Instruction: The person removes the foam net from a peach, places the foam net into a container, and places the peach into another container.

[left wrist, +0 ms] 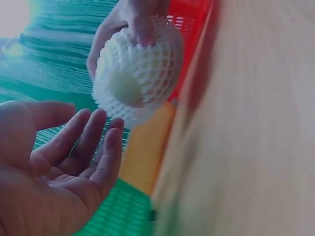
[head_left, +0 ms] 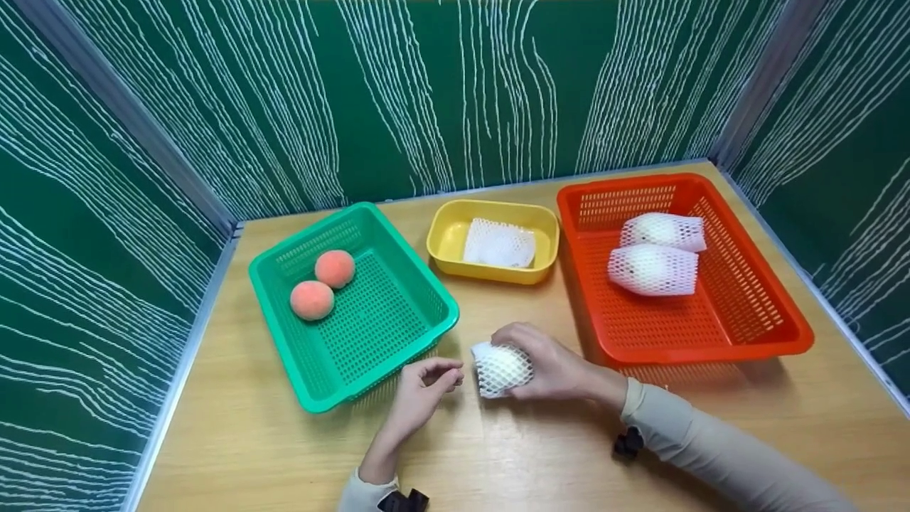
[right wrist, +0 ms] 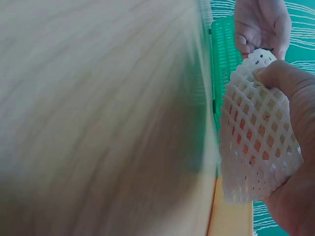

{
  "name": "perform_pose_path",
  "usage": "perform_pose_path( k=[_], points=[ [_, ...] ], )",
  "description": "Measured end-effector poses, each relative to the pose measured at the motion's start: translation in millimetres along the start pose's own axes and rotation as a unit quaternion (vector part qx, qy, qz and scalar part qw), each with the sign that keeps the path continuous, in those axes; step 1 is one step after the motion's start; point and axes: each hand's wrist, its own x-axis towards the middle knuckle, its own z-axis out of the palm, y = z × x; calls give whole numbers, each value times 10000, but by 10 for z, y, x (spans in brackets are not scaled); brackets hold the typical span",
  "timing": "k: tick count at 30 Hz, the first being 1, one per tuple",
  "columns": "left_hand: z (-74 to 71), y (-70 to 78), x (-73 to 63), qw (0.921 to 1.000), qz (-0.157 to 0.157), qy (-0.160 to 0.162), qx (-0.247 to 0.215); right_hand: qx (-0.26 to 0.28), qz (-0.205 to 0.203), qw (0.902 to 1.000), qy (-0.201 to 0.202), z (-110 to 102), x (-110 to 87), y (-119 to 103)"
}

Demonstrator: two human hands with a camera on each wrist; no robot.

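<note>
My right hand grips a white foam net sleeve with a pale round thing inside, held over the table between the baskets. In the left wrist view, the pale round thing shows at the sleeve's near end. In the right wrist view, the thumb presses on the mesh, and reddish patches show through its holes. My left hand is just left of the sleeve, its fingers loosely bent and holding nothing. In the left wrist view its fingertips come close to the sleeve's edge.
Two peaches lie in a green basket at left. A yellow bin at the back centre holds white foam netting. At right, a red basket contains two pale round things in foam nets. Green patterned panels surround the table.
</note>
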Motion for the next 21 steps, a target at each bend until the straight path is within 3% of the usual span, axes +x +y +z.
perform_pose_path(
  k=[3,7,10,21],
  points=[
    [-9,-225,56,9991,-150,124,-369,77,-23,10000,13,54,6,39],
    [-5,-408,111,9987,-221,231,-407,-23,-265,9996,135,100,18,100],
    [8,-441,148,9984,-294,240,-422,-184,-327,9990,245,100,27,143],
    [26,-433,352,9916,-919,480,-773,-225,292,9984,425,40,51,199]
  ],
)
